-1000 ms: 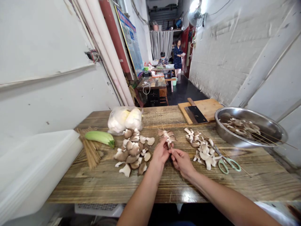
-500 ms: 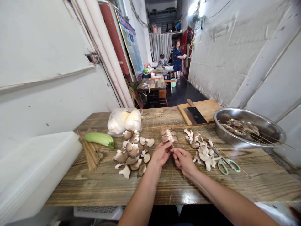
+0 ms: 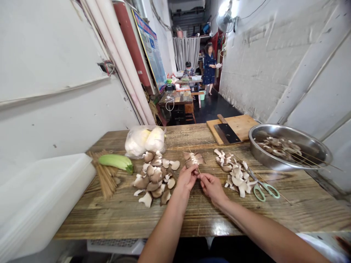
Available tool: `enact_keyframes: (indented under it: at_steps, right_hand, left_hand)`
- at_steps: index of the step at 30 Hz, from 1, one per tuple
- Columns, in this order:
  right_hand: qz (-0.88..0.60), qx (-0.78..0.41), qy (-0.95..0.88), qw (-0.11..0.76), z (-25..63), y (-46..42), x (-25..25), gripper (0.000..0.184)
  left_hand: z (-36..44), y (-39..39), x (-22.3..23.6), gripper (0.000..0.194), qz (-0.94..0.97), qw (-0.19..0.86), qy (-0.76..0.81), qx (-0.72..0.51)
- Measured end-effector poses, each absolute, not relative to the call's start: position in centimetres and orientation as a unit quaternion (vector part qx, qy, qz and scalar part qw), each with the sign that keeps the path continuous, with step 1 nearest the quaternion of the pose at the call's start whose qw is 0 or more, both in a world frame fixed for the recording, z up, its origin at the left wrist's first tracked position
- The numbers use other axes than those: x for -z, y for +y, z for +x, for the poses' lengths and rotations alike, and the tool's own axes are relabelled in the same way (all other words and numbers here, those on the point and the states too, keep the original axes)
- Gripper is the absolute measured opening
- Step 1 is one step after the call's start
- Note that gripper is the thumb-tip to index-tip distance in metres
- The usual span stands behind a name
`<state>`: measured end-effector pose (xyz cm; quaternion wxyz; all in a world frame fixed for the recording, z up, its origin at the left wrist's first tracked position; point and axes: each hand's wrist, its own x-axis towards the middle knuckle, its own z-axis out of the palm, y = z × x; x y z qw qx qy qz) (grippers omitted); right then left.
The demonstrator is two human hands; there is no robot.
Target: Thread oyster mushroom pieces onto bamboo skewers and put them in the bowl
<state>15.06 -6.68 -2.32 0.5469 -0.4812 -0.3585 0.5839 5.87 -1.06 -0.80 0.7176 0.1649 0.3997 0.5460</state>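
My left hand (image 3: 187, 178) and my right hand (image 3: 210, 186) meet over the middle of the wooden table (image 3: 192, 212). Both are closed on a thin bamboo skewer with several mushroom pieces (image 3: 194, 159) threaded on its far end. The left hand pinches just under the mushrooms; the right grips the stick lower down. A heap of brown mushroom pieces (image 3: 155, 175) lies to the left of my hands. A smaller, paler heap (image 3: 234, 173) lies to the right.
Green-handled scissors (image 3: 263, 188) lie by the right heap. A steel bowl (image 3: 290, 160) holds filled skewers. Cleaver (image 3: 227, 132) on a cutting board, a plastic bag (image 3: 145, 140), a green vegetable (image 3: 116, 161) on bare skewers, a white tray (image 3: 41, 193). People stand far down the corridor.
The skewer's mushroom end rose slightly half a second ago and has dropped back. My hands stay together on the stick, almost unmoved.
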Motion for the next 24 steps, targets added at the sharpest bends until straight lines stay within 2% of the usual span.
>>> enact_keyframes:
  at_steps: [9,11,14,17,21,24]
  right_hand:
    - [-0.461,-0.624,-0.312,0.549,15.5,-6.5,1.9,0.037]
    - [-0.457,-0.626,-0.298,0.558,16.2,-6.2,1.4,0.037]
    - [-0.447,-0.611,-0.279,0.591,17.7,-5.5,0.5,0.037]
    - [-0.428,-0.600,-0.270,0.620,18.8,-5.1,0.0,0.036]
    - [-0.426,-0.615,-0.278,0.602,19.1,-5.3,-0.3,0.035]
    - [-0.430,-0.623,-0.291,0.585,18.8,-5.6,-0.4,0.037]
  left_hand:
    - [5.8,-2.3,-0.6,0.032,0.241,0.680,0.434,-0.540]
    - [5.5,-2.2,-0.3,0.034,0.269,0.620,0.464,-0.573]
    - [4.4,-1.4,0.3,0.028,0.351,0.450,0.543,-0.616]
    - [3.3,-0.6,0.8,0.018,0.475,0.311,0.596,-0.568]
    - [3.2,-0.8,1.0,0.011,0.578,0.243,0.636,-0.450]
    - [3.5,-1.3,1.3,0.017,0.563,0.241,0.673,-0.415]
